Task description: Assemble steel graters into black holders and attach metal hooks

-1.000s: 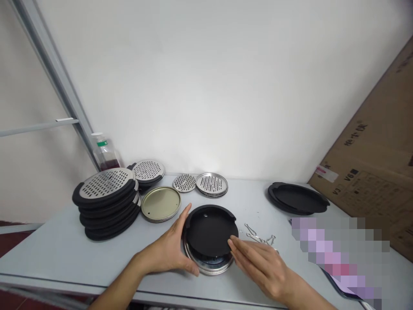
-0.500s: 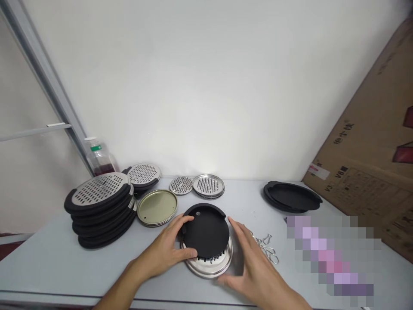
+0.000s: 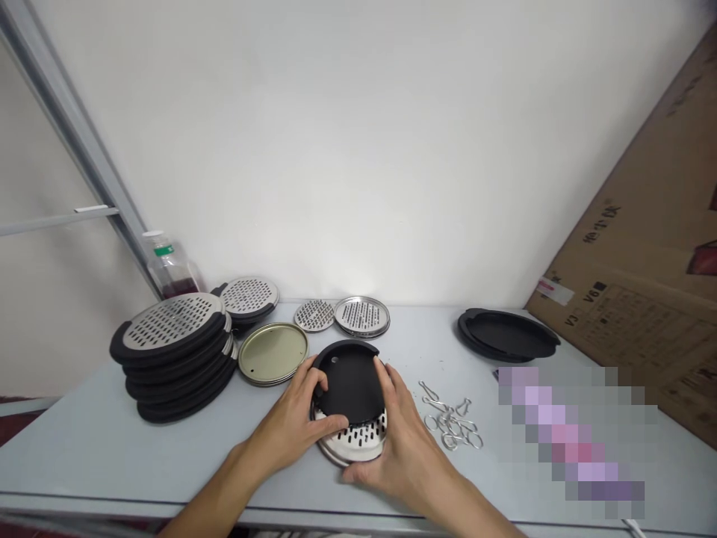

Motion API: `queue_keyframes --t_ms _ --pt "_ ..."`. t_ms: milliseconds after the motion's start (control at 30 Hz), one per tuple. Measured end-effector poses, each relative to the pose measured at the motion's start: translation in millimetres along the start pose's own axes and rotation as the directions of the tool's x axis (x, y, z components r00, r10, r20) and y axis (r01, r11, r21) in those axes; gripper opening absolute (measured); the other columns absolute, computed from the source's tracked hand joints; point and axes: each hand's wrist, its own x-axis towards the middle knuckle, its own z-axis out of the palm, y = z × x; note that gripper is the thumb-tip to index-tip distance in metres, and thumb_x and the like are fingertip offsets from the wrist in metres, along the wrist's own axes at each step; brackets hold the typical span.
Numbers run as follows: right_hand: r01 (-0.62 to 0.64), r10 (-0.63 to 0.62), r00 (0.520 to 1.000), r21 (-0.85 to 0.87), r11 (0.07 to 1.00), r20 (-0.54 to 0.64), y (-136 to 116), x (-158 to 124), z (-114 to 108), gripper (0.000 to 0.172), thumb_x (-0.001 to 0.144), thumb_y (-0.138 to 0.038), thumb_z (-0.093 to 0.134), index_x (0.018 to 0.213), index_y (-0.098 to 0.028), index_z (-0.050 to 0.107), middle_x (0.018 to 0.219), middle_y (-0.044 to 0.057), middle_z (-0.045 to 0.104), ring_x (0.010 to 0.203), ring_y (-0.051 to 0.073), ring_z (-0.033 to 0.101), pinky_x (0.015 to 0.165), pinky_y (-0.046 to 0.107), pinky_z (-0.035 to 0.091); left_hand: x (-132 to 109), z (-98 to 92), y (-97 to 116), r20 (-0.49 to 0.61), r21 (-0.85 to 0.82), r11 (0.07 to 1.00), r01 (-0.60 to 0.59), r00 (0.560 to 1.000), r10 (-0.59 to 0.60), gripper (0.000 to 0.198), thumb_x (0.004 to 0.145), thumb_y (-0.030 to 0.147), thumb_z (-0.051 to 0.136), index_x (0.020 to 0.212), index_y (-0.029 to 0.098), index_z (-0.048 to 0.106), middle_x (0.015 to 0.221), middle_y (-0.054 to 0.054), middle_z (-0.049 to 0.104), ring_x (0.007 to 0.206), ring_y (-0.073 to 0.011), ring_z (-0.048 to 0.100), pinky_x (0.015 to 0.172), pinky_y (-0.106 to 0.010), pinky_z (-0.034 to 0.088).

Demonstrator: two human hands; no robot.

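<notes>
My left hand is closed on the left side of a round black plastic holder, its thumb over the near edge. Under and in front of that holder, a round metal grater plate with slots shows its near part. My right hand wraps round the right side of the plate, thumb at its near rim and fingertips against the black holder. The holder overlaps the plate; whether they are joined I cannot tell. Just right of my right hand lies a pile of wire clips.
At left stands a stack of black-rimmed graters, with another grater behind. Gold discs, a slotted disc and metal plates lie along the back. Black holders and a cardboard box are at right.
My right hand has moved left and closed on the metal plate. The black holder has shifted back and left over it, uncovering more slots.
</notes>
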Motion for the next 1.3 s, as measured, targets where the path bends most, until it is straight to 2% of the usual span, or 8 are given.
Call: queue_keyframes --t_ms 67,133,233,367,633,867,1067,1300 --pt "-0.026 0.03 0.999 0.13 0.991 -0.028 4 5 -8 0.125 0.065 -0.047 0.082 0.157 -0.03 -0.001 0.161 0.016 0.019 0.148 0.035 0.024 0.116 0.054 0.031 0 0.1 1 -0.01 -0.001 1.0 0.003 1.0 -0.003 0.035 0.084 0.046 0.069 0.102 0.024 0.049 0.148 -0.012 0.039 0.146 -0.0338 0.028 0.112 -0.049 0.036" --pt "-0.171 0.191 0.981 0.321 0.931 -0.03 9 12 -19 0.103 0.079 -0.049 0.07 0.156 -0.028 0.006 0.152 0.018 0.037 0.132 0.031 0.05 0.107 0.049 0.043 0 0.3 1 -0.022 -0.004 1.0 0.026 0.999 -0.026 0.035 0.084 0.048 0.068 0.102 0.024 0.049 0.149 -0.012 0.037 0.145 -0.0339 0.03 0.111 -0.048 0.037" --pt "-0.3 0.331 0.943 0.488 0.82 0.025 20 24 -30 0.096 0.072 -0.043 0.075 0.151 -0.021 0.026 0.139 0.02 0.05 0.107 0.027 0.065 0.091 0.042 0.053 0 1.4 2 -0.03 -0.012 0.999 0.047 0.998 -0.047 0.035 0.083 0.046 0.07 0.101 0.025 0.048 0.15 -0.01 0.035 0.143 -0.0327 0.034 0.111 -0.047 0.037" --pt "-0.326 0.328 0.939 0.563 0.76 0.102 26 31 -37 0.082 0.065 -0.032 0.078 0.138 -0.016 0.045 0.117 0.013 0.063 0.091 0.022 0.066 0.083 0.036 0.054 0 3.1 2 -0.046 -0.003 0.999 0.035 0.998 -0.035 0.035 0.082 0.044 0.071 0.097 0.024 0.047 0.146 -0.01 0.039 0.142 -0.0317 0.034 0.11 -0.045 0.036" --pt "-0.378 0.341 0.924 0.532 0.757 0.172 12 28 -52 0.065 0.072 -0.033 0.074 0.13 -0.016 0.05 0.079 0.0 0.066 0.073 0.018 0.062 0.066 0.03 0.048 3 4.0 2 -0.109 0.02 0.999 0.027 0.994 -0.025 0.042 0.08 0.055 0.072 0.087 0.023 0.046 0.119 -0.009 0.055 0.13 -0.0327 0.045 0.102 -0.043 0.042" --pt "-0.398 0.436 0.895 0.615 0.681 0.097 21 22 -66 0.057 0.068 -0.02 0.065 0.124 -0.019 0.054 0.086 -0.001 0.064 0.056 0.01 0.054 0.054 0.025 0.042 3 3.4 2 -0.137 0.043 0.999 0.006 0.991 0.0 0.042 0.08 0.055 0.072 0.086 0.022 0.047 0.106 -0.006 0.056 0.106 -0.0279 0.057 0.09 -0.04 0.047" --pt "-0.432 0.443 0.885 0.604 0.669 0.142 41 3 -102 0.054 0.073 -0.025 0.064 0.125 -0.019 0.056 0.086 0.004 0.071 0.077 0.019 0.066 0.067 0.029 0.048 1 7.2 1 -0.136 0.116 0.993 0.009 0.991 0.007 0.043 0.078 0.055 0.074 0.088 0.022 0.049 0.112 -0.008 0.058 0.11 -0.0303 0.058 0.093 -0.044 0.048" --pt "-0.45 0.464 0.877 0.547 0.705 0.123 63 -10 -136 0.055 0.076 -0.031 0.067 0.13 -0.022 0.058 0.098 0.005 0.075 0.09 0.023 0.067 0.079 0.033 0.051 1 13.3 -2 -0.182 0.231 0.973 -0.031 0.98 0.074 0.047 0.067 0.051 0.084 0.086 0.021 0.053 0.122 -0.014 0.058 0.121 -0.0372 0.057 0.096 -0.05 0.051"
